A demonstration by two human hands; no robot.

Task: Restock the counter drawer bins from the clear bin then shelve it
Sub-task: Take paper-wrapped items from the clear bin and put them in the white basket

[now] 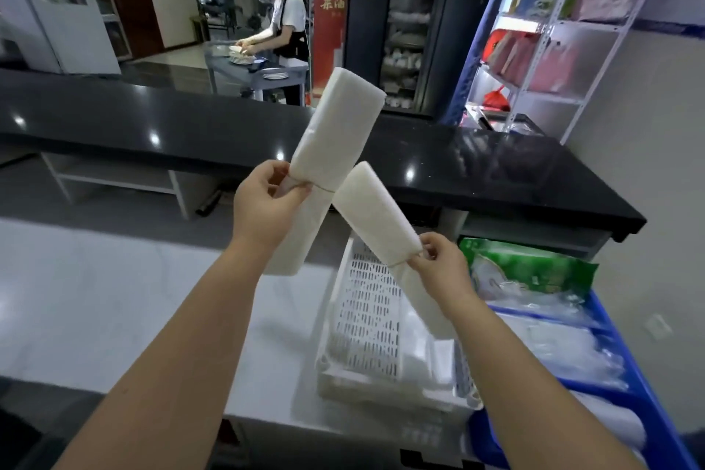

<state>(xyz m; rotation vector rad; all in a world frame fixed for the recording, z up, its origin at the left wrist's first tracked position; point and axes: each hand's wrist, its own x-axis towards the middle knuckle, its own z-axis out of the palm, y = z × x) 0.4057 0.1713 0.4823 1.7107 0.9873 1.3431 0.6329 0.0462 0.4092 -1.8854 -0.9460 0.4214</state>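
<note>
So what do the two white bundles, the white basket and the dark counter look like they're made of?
Bundles, one in the left hand, one in the right hand: soft matte white stacks, probably paper napkins, each banded. Basket: rigid white plastic with slotted walls. Counter: polished black stone or similar, mirroring ceiling lights.

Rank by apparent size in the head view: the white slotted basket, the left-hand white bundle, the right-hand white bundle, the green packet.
1. White slotted basket.
2. Left-hand white bundle.
3. Right-hand white bundle, partly hidden.
4. Green packet, though partly hidden, so unsure.
</note>
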